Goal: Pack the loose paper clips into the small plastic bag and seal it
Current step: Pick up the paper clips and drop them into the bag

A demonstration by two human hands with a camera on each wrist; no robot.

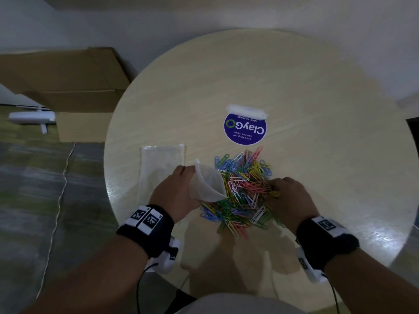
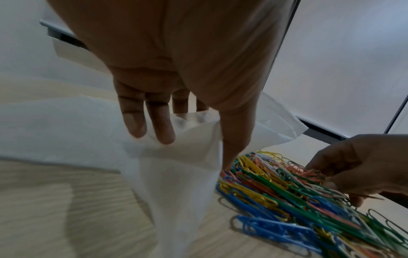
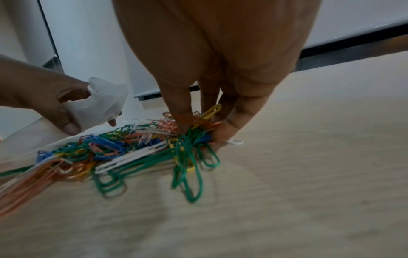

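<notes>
A heap of coloured paper clips (image 1: 243,189) lies on the round wooden table (image 1: 317,91). My left hand (image 1: 179,193) holds a small clear plastic bag (image 1: 207,184) by its mouth, just left of the heap. In the left wrist view the bag (image 2: 176,183) hangs from my fingers (image 2: 161,125) beside the clips (image 2: 287,200). My right hand (image 1: 286,193) is down on the heap's right side. Its fingertips (image 3: 225,129) pinch a bunch of clips (image 3: 194,137) against the table.
A stack of flat clear bags (image 1: 162,168) lies left of the heap. A round blue sticker (image 1: 245,130) and a white strip (image 1: 247,111) sit beyond the clips. Cardboard boxes (image 1: 74,87) stand on the floor to the left. Cables hang from both wristbands.
</notes>
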